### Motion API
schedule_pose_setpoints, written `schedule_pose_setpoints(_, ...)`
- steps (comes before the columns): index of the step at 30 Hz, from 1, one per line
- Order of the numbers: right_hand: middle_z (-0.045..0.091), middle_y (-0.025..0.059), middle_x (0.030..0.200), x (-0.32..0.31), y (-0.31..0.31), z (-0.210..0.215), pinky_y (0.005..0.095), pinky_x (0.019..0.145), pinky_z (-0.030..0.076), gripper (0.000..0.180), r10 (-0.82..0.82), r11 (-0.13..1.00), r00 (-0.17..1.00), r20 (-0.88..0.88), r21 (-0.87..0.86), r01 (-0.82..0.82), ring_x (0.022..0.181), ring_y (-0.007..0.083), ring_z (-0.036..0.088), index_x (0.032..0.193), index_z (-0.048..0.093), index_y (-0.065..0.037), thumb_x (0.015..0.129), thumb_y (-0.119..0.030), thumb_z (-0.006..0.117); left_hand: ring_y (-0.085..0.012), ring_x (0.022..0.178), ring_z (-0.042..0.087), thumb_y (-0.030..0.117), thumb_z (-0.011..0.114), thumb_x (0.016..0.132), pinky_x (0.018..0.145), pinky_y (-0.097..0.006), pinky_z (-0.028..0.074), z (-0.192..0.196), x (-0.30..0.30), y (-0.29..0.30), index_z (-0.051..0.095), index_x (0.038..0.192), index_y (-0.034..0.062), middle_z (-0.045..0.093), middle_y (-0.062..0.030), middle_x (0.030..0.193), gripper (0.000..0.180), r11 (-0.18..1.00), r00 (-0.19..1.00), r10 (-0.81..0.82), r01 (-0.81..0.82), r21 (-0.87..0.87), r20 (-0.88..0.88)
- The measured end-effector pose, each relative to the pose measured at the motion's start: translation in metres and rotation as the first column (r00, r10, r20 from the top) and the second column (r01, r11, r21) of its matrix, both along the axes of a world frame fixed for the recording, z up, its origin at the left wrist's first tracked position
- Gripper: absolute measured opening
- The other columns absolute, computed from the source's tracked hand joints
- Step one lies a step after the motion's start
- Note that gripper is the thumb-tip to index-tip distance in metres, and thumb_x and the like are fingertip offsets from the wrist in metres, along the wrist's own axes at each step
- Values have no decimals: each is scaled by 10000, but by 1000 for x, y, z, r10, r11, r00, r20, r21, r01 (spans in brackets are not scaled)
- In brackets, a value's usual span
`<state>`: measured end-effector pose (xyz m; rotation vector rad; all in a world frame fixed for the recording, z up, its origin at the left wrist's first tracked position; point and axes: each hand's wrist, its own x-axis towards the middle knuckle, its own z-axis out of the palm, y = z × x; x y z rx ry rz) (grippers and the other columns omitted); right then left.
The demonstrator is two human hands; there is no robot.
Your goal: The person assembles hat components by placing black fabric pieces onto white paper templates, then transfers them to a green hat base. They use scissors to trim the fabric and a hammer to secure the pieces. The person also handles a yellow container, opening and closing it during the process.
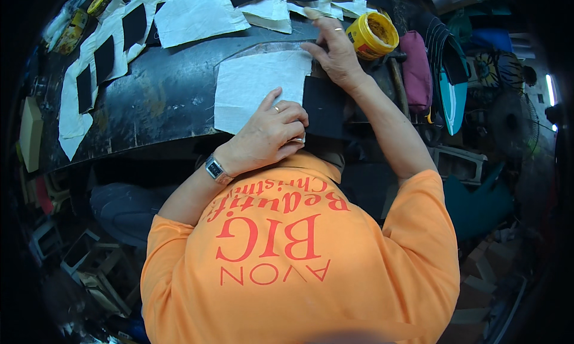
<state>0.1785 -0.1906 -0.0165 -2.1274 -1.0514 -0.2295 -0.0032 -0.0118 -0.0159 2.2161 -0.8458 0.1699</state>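
A white cloth piece (254,84) lies on the dark worktable, with a black rectangular piece (323,104) along its right side. My left hand (272,125) is at the cloth's near right corner, fingers curled and pinching its edge; a bit of white shows at the fingertips. Past the cloth's far right corner, my right hand (339,51) is raised with thumb and forefinger apart, and I see nothing in it. Just right of that hand stands an open yellow jar (372,36) with brownish stuff inside.
Joined white and black pieces (134,27) run along the table's (161,99) far and left edges. At the right are a maroon pouch (415,69), a stick-like handle (397,84) and stacked teal and black pieces (451,96). A yellow container (72,30) stands far left.
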Motion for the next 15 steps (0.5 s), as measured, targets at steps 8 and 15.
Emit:
schedule_pose_setpoints(8,411,78,1584,-12,-36,6,495,1205,191,371,156,958,984,90,-258,-129,1437,315,343,1332,683,-287,1042,-439,509,-218,1180,572,148,799,818,1207,-580,249,-3,-1,1,644,844,99,606,-35,1081,165,1000,1000,10,-10,-21,-25)
schedule_pose_setpoints(15,338,32,1632,-29,-36,0,623,1210,131,487,57,777,886,459,-578,250,1537,308,209,1430,575,-378,1008,-593,460,-220,1173,578,122,800,816,1209,-581,250,-3,-2,4,616,852,102,617,-49,1083,188,999,999,-3,1,-39,-43)
